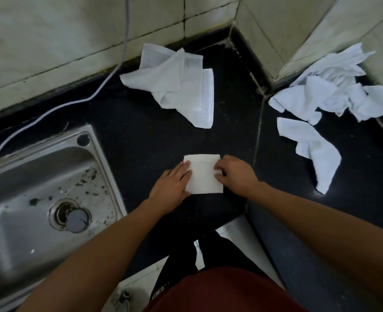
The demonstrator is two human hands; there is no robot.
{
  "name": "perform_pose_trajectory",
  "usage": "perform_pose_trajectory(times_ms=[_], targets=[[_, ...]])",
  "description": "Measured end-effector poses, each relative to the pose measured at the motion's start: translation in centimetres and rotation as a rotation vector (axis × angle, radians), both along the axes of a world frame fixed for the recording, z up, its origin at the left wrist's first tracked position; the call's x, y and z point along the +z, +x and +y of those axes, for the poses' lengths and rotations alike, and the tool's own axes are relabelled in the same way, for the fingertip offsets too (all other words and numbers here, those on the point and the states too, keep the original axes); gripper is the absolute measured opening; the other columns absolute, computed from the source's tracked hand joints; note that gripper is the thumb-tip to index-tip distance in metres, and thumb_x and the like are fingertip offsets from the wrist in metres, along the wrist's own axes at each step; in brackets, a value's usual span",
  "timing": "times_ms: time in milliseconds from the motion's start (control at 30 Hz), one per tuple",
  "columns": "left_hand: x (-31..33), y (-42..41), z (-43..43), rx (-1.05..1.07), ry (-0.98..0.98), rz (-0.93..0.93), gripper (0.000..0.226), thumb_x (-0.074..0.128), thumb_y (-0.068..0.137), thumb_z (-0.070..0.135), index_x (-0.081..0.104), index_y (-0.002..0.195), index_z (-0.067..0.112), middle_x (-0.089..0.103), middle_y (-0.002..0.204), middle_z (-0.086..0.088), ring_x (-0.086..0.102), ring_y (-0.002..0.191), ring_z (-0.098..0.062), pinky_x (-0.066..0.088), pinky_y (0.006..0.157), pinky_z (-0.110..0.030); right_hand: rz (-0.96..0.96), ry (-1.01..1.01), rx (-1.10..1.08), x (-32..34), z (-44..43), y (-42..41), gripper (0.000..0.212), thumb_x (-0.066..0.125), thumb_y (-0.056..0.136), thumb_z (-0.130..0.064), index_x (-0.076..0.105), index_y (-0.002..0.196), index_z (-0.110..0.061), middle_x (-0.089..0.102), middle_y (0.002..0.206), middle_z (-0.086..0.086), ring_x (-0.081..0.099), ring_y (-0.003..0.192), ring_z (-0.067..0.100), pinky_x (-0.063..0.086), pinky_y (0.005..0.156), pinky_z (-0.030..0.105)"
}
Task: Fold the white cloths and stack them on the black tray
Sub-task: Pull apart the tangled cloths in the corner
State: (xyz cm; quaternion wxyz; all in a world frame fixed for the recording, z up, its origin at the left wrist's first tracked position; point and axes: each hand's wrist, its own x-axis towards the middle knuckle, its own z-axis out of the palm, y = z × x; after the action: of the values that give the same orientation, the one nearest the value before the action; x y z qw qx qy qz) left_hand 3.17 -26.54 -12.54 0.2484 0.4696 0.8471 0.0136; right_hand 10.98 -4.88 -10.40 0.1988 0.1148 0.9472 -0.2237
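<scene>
One folded cloth (205,176) is held on the dark surface (141,143). The left hand (172,185) is laid on its left edge, fingers straight; the right hand (238,174), fingers curled, apparently pinches its right edge. Beyond the fingertips, three crumpled heaps (177,86) (330,95) (310,149) remain unfolded. No tray is discernible.

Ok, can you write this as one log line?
folded cloth: on black counter; left hand: presses it flat; right hand: grips its edge; loose cloths: unfolded behind

Bare forearms (109,242), dark red shirt (226,291), black trousers (177,269)
</scene>
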Motion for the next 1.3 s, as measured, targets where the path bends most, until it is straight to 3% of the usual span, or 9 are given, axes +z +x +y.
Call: perform_pose_trajectory(times_ms=[100, 233, 400, 633, 733, 900, 1067, 1233, 1300], targets=[[0.4, -0.2, 0.2, 0.01, 0.009, -0.016, 0.068, 0.049, 0.095, 0.042, 0.023, 0.151, 0.015, 0.002, 0.161, -0.006, 0.006, 0.148, -0.021, 0.016, 0.118, -0.037, 0.12, -0.002, -0.046, 0.5, -0.4, -3.5, 0.036, 0.061, 0.09, -0.031, 0.059, 0.123, -0.017, 0.056, 0.119, 0.004, 0.051, 0.111, 0.022, 0.046, 0.088, 0.036], [0.7, -0.5, -0.6, 0.15, 0.1, -0.01, 0.057, 0.056, 0.093, 0.041, 0.044, 0.14, 0.012, 0.029, 0.153, -0.01, 0.028, 0.14, -0.026, 0.029, 0.11, -0.039, -0.111, 0.063, 0.033, 0.2, -1.2, -7.1, 0.049, 0.066, 0.087, -0.04, 0.052, 0.129, -0.018, 0.056, 0.123, 0.006, 0.054, 0.109, 0.025, 0.046, 0.085, 0.036], [0.7, -1.7, -2.7, 0.269, 0.1, 0.046, 0.044, 0.057, 0.092, 0.037, 0.057, 0.128, 0.012, 0.044, 0.14, -0.009, 0.042, 0.127, -0.026, 0.037, 0.103, -0.038, -0.259, 0.031, 0.036, -0.3, -1.1, -8.0, 0.031, 0.069, 0.085, -0.034, 0.061, 0.11, -0.018, 0.064, 0.11, 0.004, 0.06, 0.095, 0.022, 0.044, 0.071, 0.031], [1.4, -3.9, -3.3, 0.292, 0.086, 0.139, 0.034, 0.055, 0.093, 0.031, 0.06, 0.12, 0.012, 0.052, 0.125, -0.007, 0.049, 0.113, -0.024, 0.04, 0.095, -0.036, 0.019, 0.063, 0.15, 1.3, -1.3, -5.5, 0.024, 0.052, 0.095, -0.035, 0.058, 0.109, -0.017, 0.057, 0.106, 0.004, 0.055, 0.094, 0.021, 0.043, 0.075, 0.032], [2.6, -5.3, -2.2, 0.232, 0.089, 0.182, 0.03, 0.052, 0.093, 0.03, 0.06, 0.117, 0.013, 0.054, 0.119, -0.006, 0.05, 0.109, -0.024, 0.04, 0.092, -0.037, 0.168, 0.13, 0.204, 2.3, -0.7, -3.7, 0.02, 0.05, 0.096, -0.033, 0.056, 0.106, -0.016, 0.059, 0.102, 0.003, 0.055, 0.091, 0.022, 0.036, 0.072, 0.03], [5.6, -7.2, 2.3, 0.075, 0.153, 0.263, 0.026, 0.051, 0.092, 0.028, 0.059, 0.113, 0.014, 0.054, 0.115, -0.006, 0.051, 0.106, -0.025, 0.039, 0.087, -0.036, 0.284, 0.217, 0.133, 5.2, 1.3, -0.3, 0.017, 0.053, 0.093, -0.028, 0.058, 0.103, -0.014, 0.061, 0.098, 0.005, 0.057, 0.09, 0.025, 0.041, 0.077, 0.035], [8.9, -6.3, 8.2, -0.105, 0.229, 0.313, 0.024, 0.054, 0.091, 0.022, 0.061, 0.109, 0.007, 0.057, 0.109, -0.013, 0.054, 0.099, -0.031, 0.041, 0.083, -0.042, 0.46, 0.426, -0.008, 8.1, 3.6, 4.9, 0.028, 0.044, 0.087, -0.027, 0.066, 0.09, -0.01, 0.06, 0.081, 0.007, 0.058, 0.068, 0.028, 0.044, 0.06, 0.036], [12.5, -0.8, 15.7, -0.402, 0.265, 0.383, 0.018, 0.069, 0.078, 0.016, 0.065, 0.092, 0.006, 0.059, 0.089, -0.012, 0.057, 0.079, -0.033, 0.047, 0.065, -0.041, 0.434, 0.67, -0.212, 10.8, 6.7, 14.0, 0.013, 0.055, 0.084, -0.022, 0.063, 0.088, -0.012, 0.058, 0.08, 0.006, 0.055, 0.069, 0.028, 0.041, 0.059, 0.037], [14.2, 2.5, 18.2, -0.512, 0.305, 0.405, 0.019, 0.062, 0.083, 0.021, 0.065, 0.097, 0.008, 0.059, 0.094, -0.011, 0.057, 0.086, -0.032, 0.044, 0.069, -0.04, 0.399, 0.719, -0.312, 11.8, 7.3, 18.2, 0.015, 0.051, 0.084, -0.024, 0.061, 0.086, -0.014, 0.057, 0.08, 0.004, 0.055, 0.067, 0.028, 0.042, 0.058, 0.036]])
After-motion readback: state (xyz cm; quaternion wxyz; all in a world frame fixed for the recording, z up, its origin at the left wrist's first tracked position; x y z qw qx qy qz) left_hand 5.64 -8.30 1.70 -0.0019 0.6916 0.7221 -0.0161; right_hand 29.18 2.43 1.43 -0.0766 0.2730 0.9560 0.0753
